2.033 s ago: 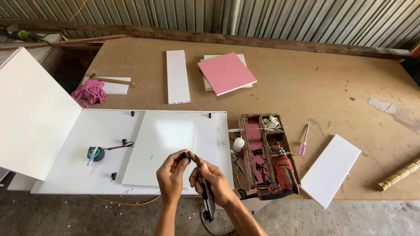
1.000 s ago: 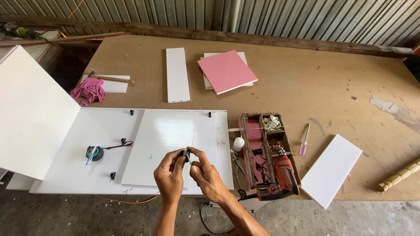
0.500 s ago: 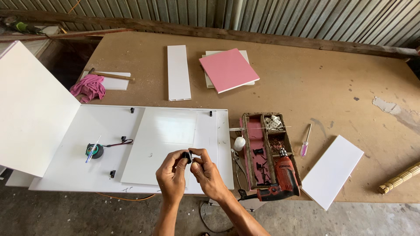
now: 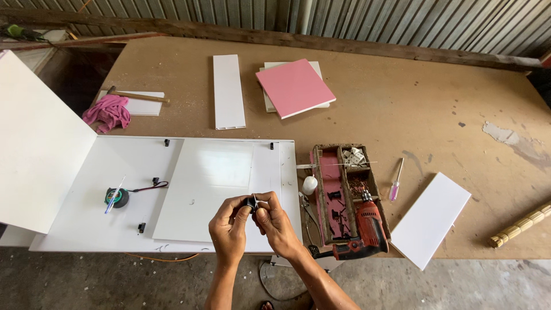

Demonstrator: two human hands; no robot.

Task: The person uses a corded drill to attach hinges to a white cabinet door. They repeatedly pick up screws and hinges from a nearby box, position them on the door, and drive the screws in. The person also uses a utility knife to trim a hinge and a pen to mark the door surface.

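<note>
Black and small, the fitting [image 4: 250, 202] sits pinched between both sets of fingertips, above the near edge of the white panel [image 4: 218, 189]. Left hand [image 4: 228, 228] and right hand [image 4: 275, 221] meet at it, fingers closed, equally near. Its long axis cannot be told. The red drill [image 4: 367, 229] lies to the right in the tool tray [image 4: 319, 189].

Plenty of bare workbench [image 4: 436, 97] out on the far right, so a hand can sweep through there no problem. Right next to the hands it's tighter: the wooden tool tray [image 4: 344, 192] with the red drill [image 4: 367, 229] blocks the right side. To the left, an upright white panel [image 4: 34, 143] walls things off, with a tape roll [image 4: 116, 197] lying in the way.
</note>
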